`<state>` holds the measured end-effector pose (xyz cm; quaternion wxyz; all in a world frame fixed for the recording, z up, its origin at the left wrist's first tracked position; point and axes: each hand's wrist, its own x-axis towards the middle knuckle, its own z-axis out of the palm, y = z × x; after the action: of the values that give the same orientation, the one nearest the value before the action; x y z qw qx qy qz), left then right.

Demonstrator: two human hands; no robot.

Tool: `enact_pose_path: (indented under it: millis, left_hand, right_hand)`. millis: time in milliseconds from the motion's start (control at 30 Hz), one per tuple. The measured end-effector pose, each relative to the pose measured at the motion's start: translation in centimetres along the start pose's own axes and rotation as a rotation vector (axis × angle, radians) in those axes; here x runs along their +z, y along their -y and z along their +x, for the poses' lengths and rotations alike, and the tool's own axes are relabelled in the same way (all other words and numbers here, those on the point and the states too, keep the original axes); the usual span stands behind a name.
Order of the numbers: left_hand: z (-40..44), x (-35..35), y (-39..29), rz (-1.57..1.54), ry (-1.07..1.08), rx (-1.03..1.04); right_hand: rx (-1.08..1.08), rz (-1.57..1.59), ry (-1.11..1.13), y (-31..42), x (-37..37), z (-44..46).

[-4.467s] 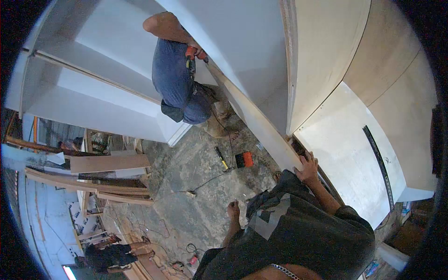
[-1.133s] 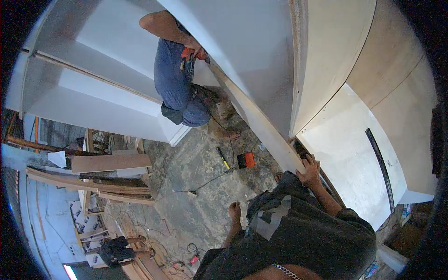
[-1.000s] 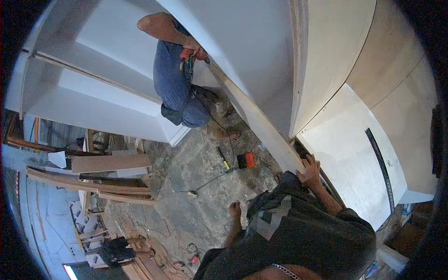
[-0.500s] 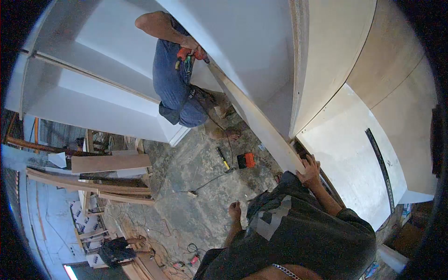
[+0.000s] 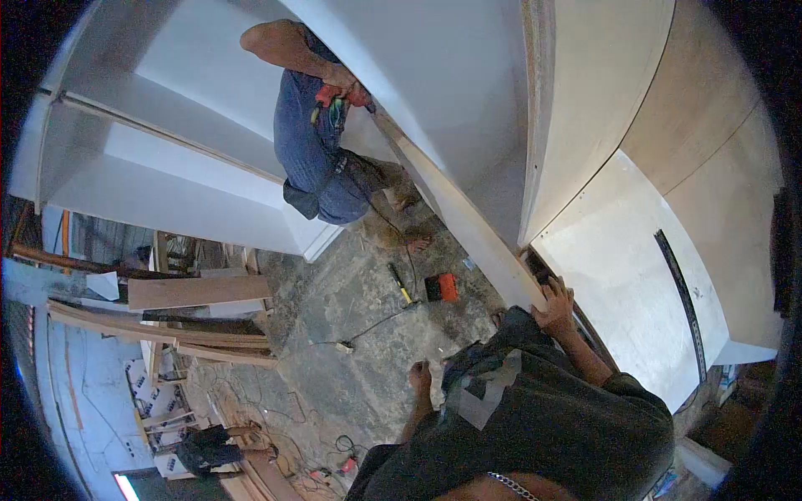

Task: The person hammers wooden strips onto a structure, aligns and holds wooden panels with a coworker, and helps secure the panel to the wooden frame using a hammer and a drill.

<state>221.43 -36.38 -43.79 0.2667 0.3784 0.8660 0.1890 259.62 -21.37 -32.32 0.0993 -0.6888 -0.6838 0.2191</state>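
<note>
My right hand (image 5: 555,307) is closed over the near end of a long pale wooden board (image 5: 472,232), which runs away from me along the lower edge of a white cabinet panel. Low beside my body, my left hand (image 5: 420,380) hangs over the floor with its fingers curled in. Anything inside it is hidden or too small to make out. At the board's far end, a co-worker in blue denim holds a red power drill (image 5: 355,96) against the wood.
A hammer (image 5: 399,284) and a black-and-orange box (image 5: 441,288) lie on the concrete floor (image 5: 334,292), with a cable (image 5: 380,320) nearby. White shelving (image 5: 175,188) stands left, and curved plywood panels (image 5: 601,100) rise at right. Wooden boards (image 5: 196,292) are stacked beyond. Another person (image 5: 209,449) is at lower left.
Almost nothing differs. The co-worker's leg and drill have shifted very slightly; my right hand stays on the board.
</note>
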Motion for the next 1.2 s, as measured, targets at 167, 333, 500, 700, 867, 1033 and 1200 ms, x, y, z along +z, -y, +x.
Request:
enact_pose_path:
  millis: [167,333,500,700,867,1033,1200]
  left_hand:
    - [1.1,1.2,2.8,-0.071,0.006,-0.010]
    - [1.2,1.7,2.8,-0.045,-0.003,-0.051]
    - [0.5,0.8,1.4,-0.144,-0.004,-0.017]
    - [0.6,0.7,1.8,-0.103,0.033,-0.023]
    - [0.2,0.3,0.8,-0.037,0.001,-0.055]
    - [-0.1,0.2,0.5,-0.070,0.004,-0.022]
    - [-0.5,-0.1,-0.3,-0.154,-0.009,-0.001]
  right_hand:
    - [0.023,0.037,0.009,0.1,-0.3,0.0]
    - [-0.006,0.041,-0.038,0.6,-0.8,-0.3]
    - [0.029,0.009,0.017,1.3,-1.7,-0.1]
    - [-0.010,0.017,-0.013,0.6,-1.0,-0.2]
    - [-0.014,0.010,-0.058,1.0,-1.3,-0.2]
    - [-0.036,0.003,-0.077,0.8,-0.9,-0.3]
    - [0.005,0.055,-0.005,-0.2,0.3,0.1]
